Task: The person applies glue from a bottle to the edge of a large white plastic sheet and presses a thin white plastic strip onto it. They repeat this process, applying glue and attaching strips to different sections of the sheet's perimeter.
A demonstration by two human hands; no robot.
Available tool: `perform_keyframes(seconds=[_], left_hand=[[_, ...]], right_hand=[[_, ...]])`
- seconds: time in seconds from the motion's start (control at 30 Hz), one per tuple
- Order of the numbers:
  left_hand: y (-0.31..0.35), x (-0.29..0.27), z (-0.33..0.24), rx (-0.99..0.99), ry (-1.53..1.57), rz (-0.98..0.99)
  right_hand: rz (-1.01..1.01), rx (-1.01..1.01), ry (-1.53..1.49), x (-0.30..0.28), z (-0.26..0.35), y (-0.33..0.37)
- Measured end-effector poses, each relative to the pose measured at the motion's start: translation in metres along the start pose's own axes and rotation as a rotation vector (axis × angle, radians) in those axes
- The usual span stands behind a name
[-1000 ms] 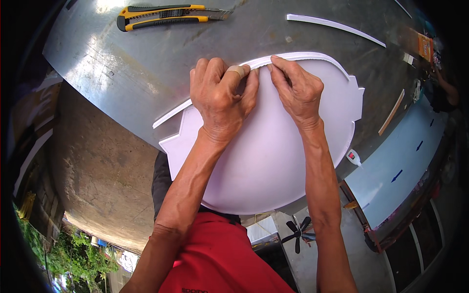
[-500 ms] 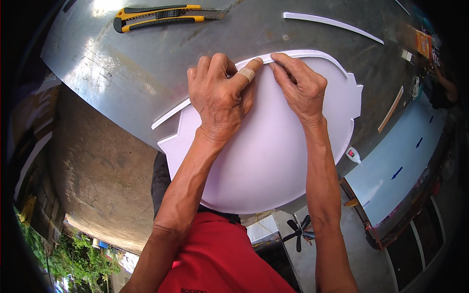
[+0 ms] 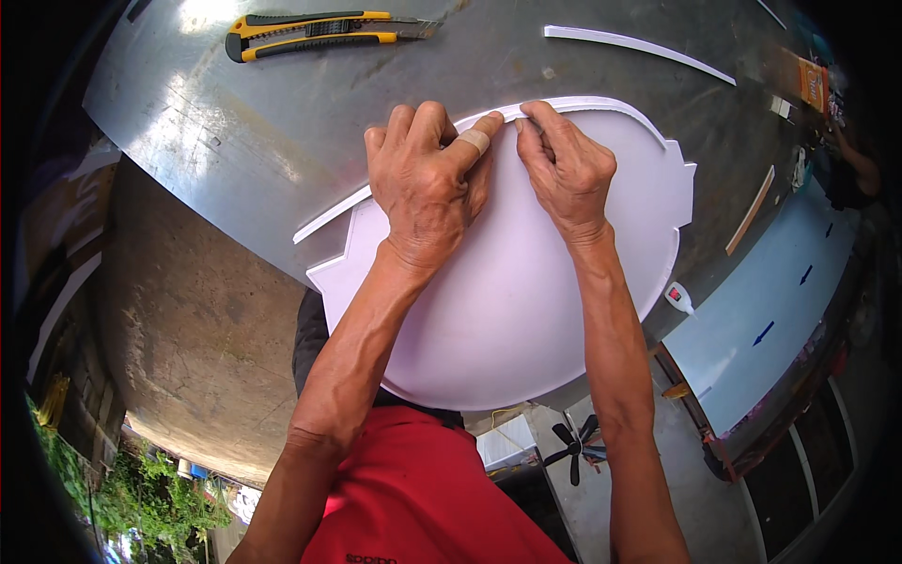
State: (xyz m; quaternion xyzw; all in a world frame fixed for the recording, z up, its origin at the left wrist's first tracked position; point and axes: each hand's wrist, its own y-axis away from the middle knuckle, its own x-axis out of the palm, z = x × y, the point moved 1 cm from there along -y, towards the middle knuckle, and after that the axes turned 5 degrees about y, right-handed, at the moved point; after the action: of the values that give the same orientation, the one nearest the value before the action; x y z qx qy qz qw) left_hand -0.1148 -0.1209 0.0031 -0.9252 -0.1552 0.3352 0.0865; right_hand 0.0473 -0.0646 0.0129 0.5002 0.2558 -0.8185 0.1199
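Note:
A large white rounded panel (image 3: pixel 507 301) with notched corners lies over the near edge of the metal table. A thin white strip (image 3: pixel 601 102) follows its far curved edge, and the strip's loose left end sticks out past the panel's left notch. My left hand (image 3: pixel 427 183) is closed on the strip near the middle of that edge, a tan bandage round one finger. Just to its right, my right hand (image 3: pixel 568 169) pinches the same strip between thumb and forefinger. Both hands press strip and panel edge together.
On the metal table (image 3: pixel 310 103) lie a yellow-black utility knife (image 3: pixel 324 36), a loose curved white strip (image 3: pixel 639 52) and a narrow brown-white strip (image 3: pixel 750 211). A small white glue bottle (image 3: pixel 678 298) rests right of the panel. A light blue sheet (image 3: pixel 770 310) lies beyond; a person's arm (image 3: pixel 850 155) shows far right.
My right hand has shifted slightly left along the strip, and its wrist has swung left. My left hand keeps its hold, barely moved.

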Motion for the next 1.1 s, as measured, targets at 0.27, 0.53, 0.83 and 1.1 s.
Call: perform_keyframes(seconds=[0.27, 0.53, 0.83, 1.1], left_hand=[[0.001, -0.006, 0.000, -0.035, 0.073, -0.081], [0.006, -0.008, 0.006, -0.037, 0.150, -0.095], [0.009, -0.007, 0.001, -0.118, 0.094, -0.135], [0.007, -0.010, 0.002, -0.148, 0.098, -0.090]], right_hand=[[-0.051, 0.227, -0.097, -0.008, 0.009, 0.013], [-0.067, 0.231, -0.023, -0.004, 0.018, 0.009], [-0.079, 0.144, -0.061, 0.001, 0.009, 0.008], [-0.041, 0.135, -0.070, -0.001, 0.008, 0.004]])
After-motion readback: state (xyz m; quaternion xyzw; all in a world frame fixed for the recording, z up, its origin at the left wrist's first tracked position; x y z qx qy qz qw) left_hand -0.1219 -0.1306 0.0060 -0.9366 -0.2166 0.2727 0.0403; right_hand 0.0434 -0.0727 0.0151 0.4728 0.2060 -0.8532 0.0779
